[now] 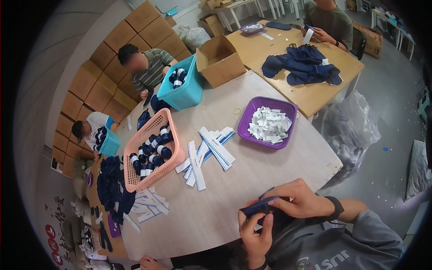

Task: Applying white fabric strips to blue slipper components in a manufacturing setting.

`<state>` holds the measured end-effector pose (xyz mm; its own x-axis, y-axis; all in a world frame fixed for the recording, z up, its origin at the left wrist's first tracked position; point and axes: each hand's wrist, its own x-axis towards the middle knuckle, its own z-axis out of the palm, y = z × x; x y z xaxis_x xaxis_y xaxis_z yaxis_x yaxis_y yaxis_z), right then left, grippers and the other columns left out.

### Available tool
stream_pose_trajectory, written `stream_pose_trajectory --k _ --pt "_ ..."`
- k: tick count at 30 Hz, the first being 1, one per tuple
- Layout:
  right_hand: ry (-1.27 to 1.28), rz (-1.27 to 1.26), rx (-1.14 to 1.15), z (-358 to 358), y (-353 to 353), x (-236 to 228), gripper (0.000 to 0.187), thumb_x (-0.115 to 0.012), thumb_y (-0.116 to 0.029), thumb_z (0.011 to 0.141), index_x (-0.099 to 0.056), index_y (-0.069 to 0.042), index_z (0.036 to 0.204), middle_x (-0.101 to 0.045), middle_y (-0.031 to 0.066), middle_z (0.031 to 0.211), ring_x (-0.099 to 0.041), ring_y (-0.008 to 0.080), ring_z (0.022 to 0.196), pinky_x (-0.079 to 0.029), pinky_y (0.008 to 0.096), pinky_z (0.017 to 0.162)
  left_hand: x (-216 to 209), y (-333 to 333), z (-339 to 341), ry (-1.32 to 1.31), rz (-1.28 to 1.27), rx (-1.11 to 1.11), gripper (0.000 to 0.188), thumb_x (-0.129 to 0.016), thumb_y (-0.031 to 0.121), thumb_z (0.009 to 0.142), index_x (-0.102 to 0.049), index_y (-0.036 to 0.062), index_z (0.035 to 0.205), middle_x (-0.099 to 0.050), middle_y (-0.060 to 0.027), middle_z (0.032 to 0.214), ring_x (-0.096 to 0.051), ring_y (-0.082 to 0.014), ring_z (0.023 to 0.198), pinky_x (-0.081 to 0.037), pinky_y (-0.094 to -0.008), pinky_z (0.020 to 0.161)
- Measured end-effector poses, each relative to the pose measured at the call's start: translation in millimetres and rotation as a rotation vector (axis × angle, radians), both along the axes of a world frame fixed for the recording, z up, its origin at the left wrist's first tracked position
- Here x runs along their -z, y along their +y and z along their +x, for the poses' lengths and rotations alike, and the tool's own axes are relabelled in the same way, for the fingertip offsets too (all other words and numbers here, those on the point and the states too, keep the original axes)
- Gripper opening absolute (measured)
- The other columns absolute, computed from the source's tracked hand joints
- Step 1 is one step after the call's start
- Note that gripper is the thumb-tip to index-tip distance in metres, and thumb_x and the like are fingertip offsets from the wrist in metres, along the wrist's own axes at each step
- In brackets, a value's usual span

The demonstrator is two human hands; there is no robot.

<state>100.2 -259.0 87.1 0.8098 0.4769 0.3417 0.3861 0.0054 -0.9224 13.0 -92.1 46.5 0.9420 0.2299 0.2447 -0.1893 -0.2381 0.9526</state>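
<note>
Close to my body at the table's near right edge, my left hand (256, 234) and my right hand (299, 200) hold one folded navy cloth piece (259, 207) between them. The fingers of my left hand pinch it from below, and my right thumb presses on its upper side. The cloth's lower part is hidden by my hands. A black band circles my right wrist. Farther off on the table lie crossed white-and-blue paper strips (196, 168). Beyond my hands stands a purple basket (243, 130) filled with small white labels (270, 125).
A pink basket (176, 155) holds navy rolls with white bands. Behind it are a turquoise bin (182, 96) and an open carton (220, 63). Navy cloth (110, 180) is piled at left. Three people work around the tables; another hand (152, 263) shows at the lower edge.
</note>
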Motion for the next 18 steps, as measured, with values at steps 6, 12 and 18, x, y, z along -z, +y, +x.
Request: stream_pose_trajectory --k 6,12,18 --pt "0.046 0.022 0.035 -1.3 6.5 3.9 0.017 -0.070 -0.010 0.095 -0.074 -0.003 0.109 -0.075 0.0148 0.088 -0.072 0.0299 0.072 -0.054 0.0336 0.063 -5.9 -7.2 -1.2 -0.013 0.153 -0.081 0.012 -0.068 0.008 0.091 -0.068 -0.0042 0.092 -0.063 -0.0247 0.113 -0.063 -0.0381 0.103 -0.052 -0.0445 0.088" --pt "-0.019 -0.014 0.050 -4.0 9.8 -1.6 0.017 -0.071 -0.010 0.095 -0.075 -0.004 0.110 -0.075 0.0142 0.089 -0.071 0.0306 0.071 -0.055 0.0341 0.063 -6.5 -11.1 3.5 -0.171 0.286 -0.166 0.016 -0.068 0.009 0.093 -0.070 -0.0060 0.096 -0.061 -0.0267 0.112 -0.063 -0.0409 0.112 -0.053 -0.0461 0.088" --pt "-0.062 -0.025 0.059 -5.1 9.5 -2.2 0.017 -0.070 -0.011 0.094 -0.074 -0.005 0.111 -0.073 0.0123 0.087 -0.070 0.0299 0.071 -0.054 0.0349 0.062 -3.5 -10.8 4.3 -0.175 0.287 -0.174 0.015 -0.068 0.008 0.094 -0.071 -0.0063 0.098 -0.060 -0.0263 0.112 -0.064 -0.0411 0.113 -0.054 -0.0452 0.089"
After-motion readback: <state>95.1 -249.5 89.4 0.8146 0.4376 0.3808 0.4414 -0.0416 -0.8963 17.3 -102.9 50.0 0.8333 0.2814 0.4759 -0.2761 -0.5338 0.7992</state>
